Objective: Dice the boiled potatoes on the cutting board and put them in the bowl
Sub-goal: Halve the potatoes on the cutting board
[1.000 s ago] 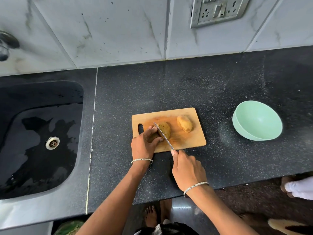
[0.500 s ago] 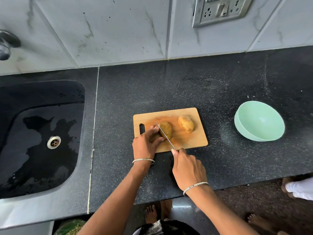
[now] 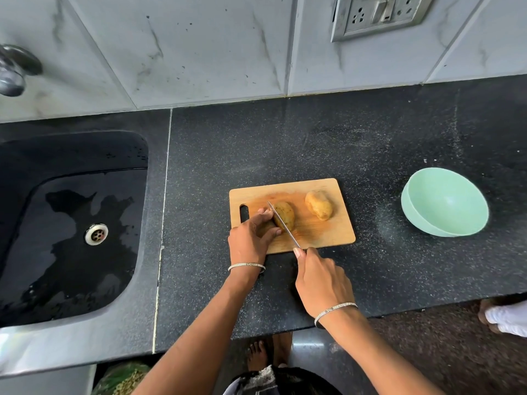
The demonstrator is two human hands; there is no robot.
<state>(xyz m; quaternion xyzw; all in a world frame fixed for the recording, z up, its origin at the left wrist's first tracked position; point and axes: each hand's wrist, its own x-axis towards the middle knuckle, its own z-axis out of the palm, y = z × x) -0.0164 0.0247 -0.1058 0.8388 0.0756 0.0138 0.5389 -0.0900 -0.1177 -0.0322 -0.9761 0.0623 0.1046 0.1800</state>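
Observation:
A wooden cutting board (image 3: 325, 235) lies on the black counter with two boiled potatoes on it. My left hand (image 3: 251, 238) grips the left end of the nearer potato (image 3: 286, 213), thumb and fingers curled round it. My right hand (image 3: 322, 280) grips the handle of a knife (image 3: 283, 225), and its blade lies across that potato's left part. The second potato (image 3: 318, 205) sits whole at the board's right. A mint-green bowl (image 3: 445, 202) stands empty to the right of the board.
A black wet sink (image 3: 71, 223) with a drain fills the left side, with a tap (image 3: 14, 69) above it. A socket plate (image 3: 379, 15) sits on the tiled wall. The counter's front edge runs just below my wrists. Another person's foot (image 3: 504, 317) shows at lower right.
The knife blade has shifted slightly further onto the potato's left part while my left hand keeps holding it. The bowl and the other potato have not moved.

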